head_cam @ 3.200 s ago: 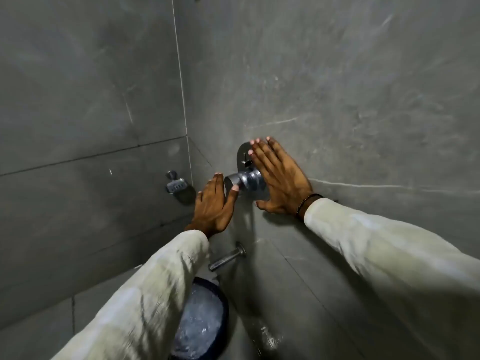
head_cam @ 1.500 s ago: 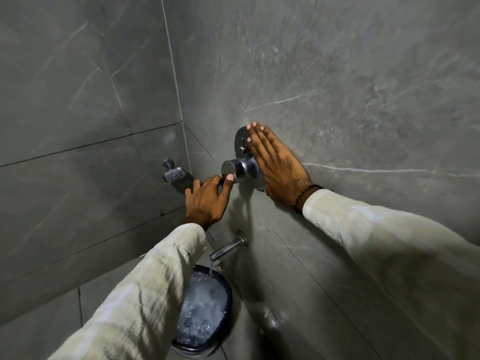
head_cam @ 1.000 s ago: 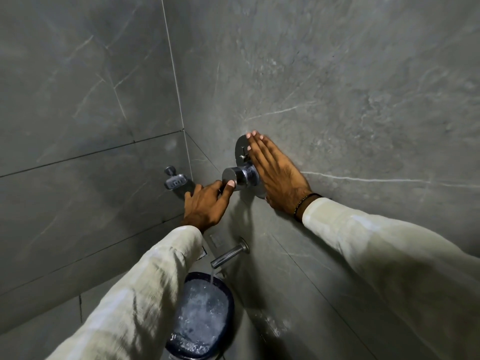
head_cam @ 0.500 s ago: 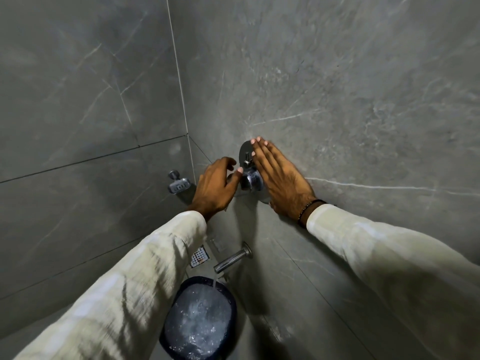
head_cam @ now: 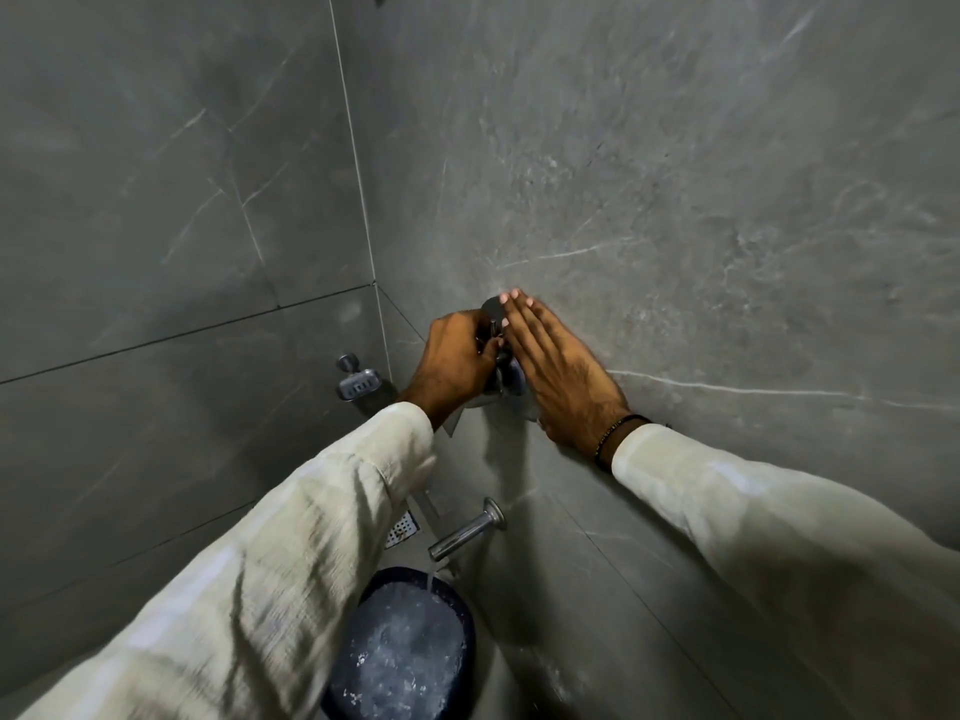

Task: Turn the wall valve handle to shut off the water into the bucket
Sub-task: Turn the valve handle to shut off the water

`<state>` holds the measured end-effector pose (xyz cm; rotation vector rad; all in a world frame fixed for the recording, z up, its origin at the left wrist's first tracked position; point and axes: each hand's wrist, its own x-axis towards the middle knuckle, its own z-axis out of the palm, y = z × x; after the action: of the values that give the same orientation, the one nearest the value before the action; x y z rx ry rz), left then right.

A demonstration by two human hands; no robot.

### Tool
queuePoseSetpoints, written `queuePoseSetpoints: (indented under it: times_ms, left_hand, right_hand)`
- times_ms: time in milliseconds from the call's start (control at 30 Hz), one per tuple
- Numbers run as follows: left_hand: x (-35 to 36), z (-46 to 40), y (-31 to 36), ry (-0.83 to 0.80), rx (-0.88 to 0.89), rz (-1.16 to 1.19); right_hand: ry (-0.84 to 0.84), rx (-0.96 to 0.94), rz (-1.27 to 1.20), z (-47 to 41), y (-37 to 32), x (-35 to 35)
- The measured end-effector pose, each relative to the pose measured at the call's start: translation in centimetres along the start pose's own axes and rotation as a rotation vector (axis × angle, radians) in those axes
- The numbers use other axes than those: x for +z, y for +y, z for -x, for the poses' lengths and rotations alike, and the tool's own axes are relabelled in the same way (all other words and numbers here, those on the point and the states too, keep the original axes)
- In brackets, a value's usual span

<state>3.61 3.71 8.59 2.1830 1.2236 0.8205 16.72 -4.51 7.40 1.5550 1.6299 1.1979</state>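
Note:
A chrome valve handle (head_cam: 503, 375) sticks out of the grey tiled wall, mostly hidden between my hands. My left hand (head_cam: 457, 363) is curled around it, fingers closed on the knob. My right hand (head_cam: 558, 371) lies flat and open against the wall and the valve's round plate (head_cam: 489, 307), fingers pointing up. Below, a chrome spout (head_cam: 465, 532) lets a thin stream of water fall into a dark blue bucket (head_cam: 457, 600) full of frothing water.
A small chrome soap holder (head_cam: 357, 383) is fixed on the left wall near the corner. A floor drain grate (head_cam: 401, 528) shows behind my left sleeve. Grey tiled walls meet in a corner just left of the valve.
My left hand rose from fingertip contact under the knob and closed around the handle. My right hand stayed flat on the wall. Water still runs from the spout.

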Motion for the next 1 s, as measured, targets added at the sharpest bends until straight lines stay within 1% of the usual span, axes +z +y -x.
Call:
queuePoseSetpoints:
  times_ms: [200,333,433,667,867,1000]
  left_hand:
    - [-1.0,-1.2,1.6,-0.021,-0.101,-0.073]
    - [-1.0,-1.6,2.2,-0.038,-0.116,-0.174]
    - [-1.1,-1.8,2.3,-0.043,-0.127,-0.204]
    - [-0.4,-1.2,2.1,0.004,-0.081,-0.258]
    - [-0.3,-0.2,2.3,0.013,-0.053,-0.206]
    - [-0.2,0.2,2.4,0.028,-0.017,-0.231]
  right_hand:
    - [0.022,0.009,-0.021,0.0,-0.1,0.3]
    - [0.019,0.009,-0.045,0.0,-0.1,0.3]
    - [0.018,0.013,-0.033,0.0,-0.1,0.2]
    - [0.010,0.014,-0.029,0.0,-0.1,0.2]
    - [0.010,0.012,-0.023,0.1,0.1,0.0]
    - [0.002,0.003,-0.015,0.1,0.1,-0.1]
